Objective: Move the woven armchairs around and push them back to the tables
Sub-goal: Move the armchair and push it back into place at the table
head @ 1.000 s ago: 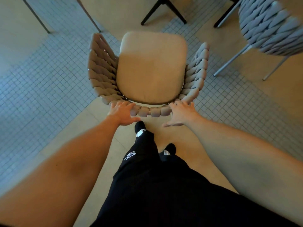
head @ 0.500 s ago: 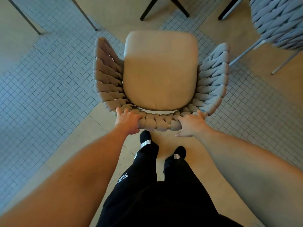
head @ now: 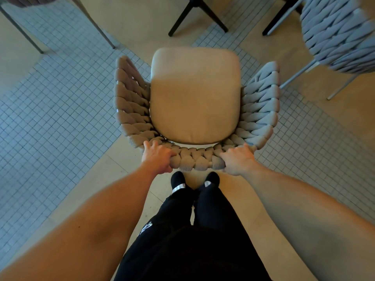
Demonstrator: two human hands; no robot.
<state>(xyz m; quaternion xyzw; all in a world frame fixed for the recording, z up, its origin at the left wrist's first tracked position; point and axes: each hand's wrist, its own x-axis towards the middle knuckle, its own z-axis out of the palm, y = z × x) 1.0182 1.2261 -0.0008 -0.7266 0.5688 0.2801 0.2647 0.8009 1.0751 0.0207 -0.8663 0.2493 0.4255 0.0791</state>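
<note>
Both hands on the near back rim of the woven armchair [head: 194,98]: left hand [head: 157,157] fingers curled over the rim's left end, right hand [head: 236,159] fingers clamped on its right end. Chair sits mid-floor, seat facing far. Black table legs [head: 197,15] far, second woven chair [head: 341,33] far right.

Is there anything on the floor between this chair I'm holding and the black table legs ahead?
Nothing visible. Both hands, left hand and right hand, grip the armchair backrest; the floor up to the black table legs looks bare. Another woven chair stands off to the right.
</note>
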